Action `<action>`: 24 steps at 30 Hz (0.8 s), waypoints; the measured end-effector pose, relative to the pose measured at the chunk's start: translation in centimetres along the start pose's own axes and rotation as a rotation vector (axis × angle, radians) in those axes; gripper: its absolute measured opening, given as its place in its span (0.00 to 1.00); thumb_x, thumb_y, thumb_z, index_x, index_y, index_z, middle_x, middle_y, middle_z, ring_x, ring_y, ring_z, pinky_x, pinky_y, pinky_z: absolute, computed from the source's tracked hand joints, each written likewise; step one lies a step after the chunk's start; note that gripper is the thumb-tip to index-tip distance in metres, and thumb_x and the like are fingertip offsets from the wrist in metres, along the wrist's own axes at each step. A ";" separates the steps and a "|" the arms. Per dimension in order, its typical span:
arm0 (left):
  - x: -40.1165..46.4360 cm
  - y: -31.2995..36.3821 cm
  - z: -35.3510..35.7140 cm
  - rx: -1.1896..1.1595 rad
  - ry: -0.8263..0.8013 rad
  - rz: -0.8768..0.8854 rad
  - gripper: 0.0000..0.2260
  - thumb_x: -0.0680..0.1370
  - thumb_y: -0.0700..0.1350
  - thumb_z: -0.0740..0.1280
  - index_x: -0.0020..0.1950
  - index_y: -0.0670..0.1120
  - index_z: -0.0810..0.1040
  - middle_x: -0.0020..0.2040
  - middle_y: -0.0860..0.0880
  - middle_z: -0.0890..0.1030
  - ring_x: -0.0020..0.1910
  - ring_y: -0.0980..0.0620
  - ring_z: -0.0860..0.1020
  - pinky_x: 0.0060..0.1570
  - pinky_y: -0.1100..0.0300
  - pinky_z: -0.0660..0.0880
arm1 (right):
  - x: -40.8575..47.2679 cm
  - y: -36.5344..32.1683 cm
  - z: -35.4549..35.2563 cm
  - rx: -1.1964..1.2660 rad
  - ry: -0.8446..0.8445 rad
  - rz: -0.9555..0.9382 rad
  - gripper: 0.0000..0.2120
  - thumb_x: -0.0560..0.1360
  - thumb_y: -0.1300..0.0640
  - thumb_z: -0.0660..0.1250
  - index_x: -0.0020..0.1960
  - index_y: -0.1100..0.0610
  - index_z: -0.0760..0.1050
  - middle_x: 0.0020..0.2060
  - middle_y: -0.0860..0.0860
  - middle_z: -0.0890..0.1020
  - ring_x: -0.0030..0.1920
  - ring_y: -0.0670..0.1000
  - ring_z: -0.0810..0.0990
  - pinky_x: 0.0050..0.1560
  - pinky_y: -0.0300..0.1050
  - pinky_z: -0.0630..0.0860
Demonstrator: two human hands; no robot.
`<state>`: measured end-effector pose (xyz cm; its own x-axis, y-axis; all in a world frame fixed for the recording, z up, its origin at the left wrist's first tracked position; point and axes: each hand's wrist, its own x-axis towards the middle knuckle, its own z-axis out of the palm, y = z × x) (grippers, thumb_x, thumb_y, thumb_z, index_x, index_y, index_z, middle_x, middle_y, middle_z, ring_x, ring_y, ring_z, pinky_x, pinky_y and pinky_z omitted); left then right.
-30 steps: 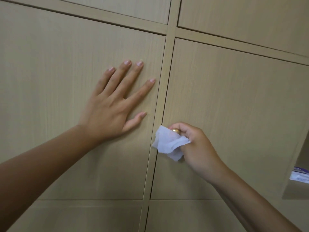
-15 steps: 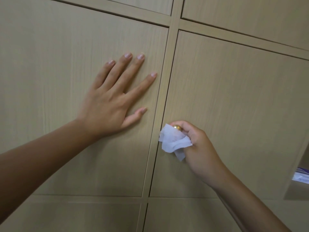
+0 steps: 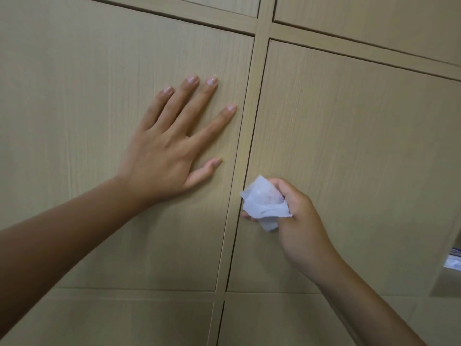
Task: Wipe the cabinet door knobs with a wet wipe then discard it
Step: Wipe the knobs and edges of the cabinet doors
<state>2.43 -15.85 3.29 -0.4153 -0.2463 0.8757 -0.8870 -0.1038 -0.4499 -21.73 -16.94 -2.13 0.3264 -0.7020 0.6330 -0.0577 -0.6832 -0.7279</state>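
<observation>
The left door [image 3: 99, 121] is steadied by the flat, spread left hand [image 3: 169, 151], seemingly so the wipe [image 3: 264, 203], bunched in the curled right hand [image 3: 299, 221], can be rubbed over a hidden knob.

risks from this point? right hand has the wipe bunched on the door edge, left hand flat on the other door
1. The wet wipe hides the knob under the right hand; parts of it may get missed, coverage cannot be checked.
2. A loose tail of the wipe hangs below the fingers and could slip free.
3. The left hand presses flat on the left door, likely leaving smudges.
</observation>
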 end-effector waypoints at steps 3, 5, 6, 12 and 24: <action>0.0 0.0 0.0 -0.001 0.003 -0.002 0.32 0.83 0.62 0.54 0.84 0.53 0.52 0.83 0.41 0.53 0.83 0.40 0.51 0.79 0.40 0.56 | -0.3 0.0 -0.2 -0.100 -0.004 -0.005 0.12 0.74 0.59 0.61 0.54 0.51 0.79 0.42 0.44 0.83 0.42 0.42 0.81 0.41 0.34 0.75; 0.0 0.0 0.0 -0.004 0.004 -0.001 0.32 0.83 0.62 0.53 0.84 0.53 0.52 0.83 0.41 0.53 0.83 0.40 0.51 0.79 0.40 0.56 | -0.2 -0.1 -0.1 -0.068 0.004 0.016 0.13 0.72 0.59 0.61 0.54 0.52 0.79 0.38 0.41 0.82 0.38 0.39 0.79 0.37 0.31 0.73; 0.0 -0.1 0.0 -0.004 0.003 -0.001 0.32 0.83 0.62 0.53 0.84 0.53 0.51 0.83 0.41 0.53 0.83 0.40 0.51 0.79 0.40 0.56 | -0.2 -0.1 0.0 -0.050 0.010 0.022 0.14 0.71 0.59 0.61 0.54 0.53 0.79 0.36 0.40 0.80 0.36 0.37 0.78 0.35 0.29 0.72; -0.1 0.0 0.1 -0.005 0.008 -0.005 0.32 0.83 0.62 0.54 0.84 0.53 0.52 0.83 0.41 0.53 0.83 0.40 0.51 0.79 0.40 0.56 | 0.0 -0.2 0.5 -0.081 0.070 -0.004 0.09 0.74 0.67 0.65 0.49 0.57 0.80 0.40 0.50 0.83 0.40 0.46 0.81 0.37 0.41 0.78; -1.2 0.0 0.1 -0.004 0.011 -0.029 0.31 0.82 0.62 0.56 0.84 0.53 0.54 0.83 0.41 0.55 0.82 0.40 0.53 0.78 0.40 0.57 | 0.4 1.0 0.2 -0.556 0.149 -0.178 0.17 0.72 0.65 0.62 0.60 0.54 0.72 0.33 0.51 0.81 0.30 0.52 0.80 0.29 0.52 0.79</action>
<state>2.96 -15.64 2.22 -0.3919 -0.2328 0.8901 -0.8993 -0.1070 -0.4240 -21.52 -17.83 -2.67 0.2427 -0.5605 0.7918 -0.5126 -0.7670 -0.3858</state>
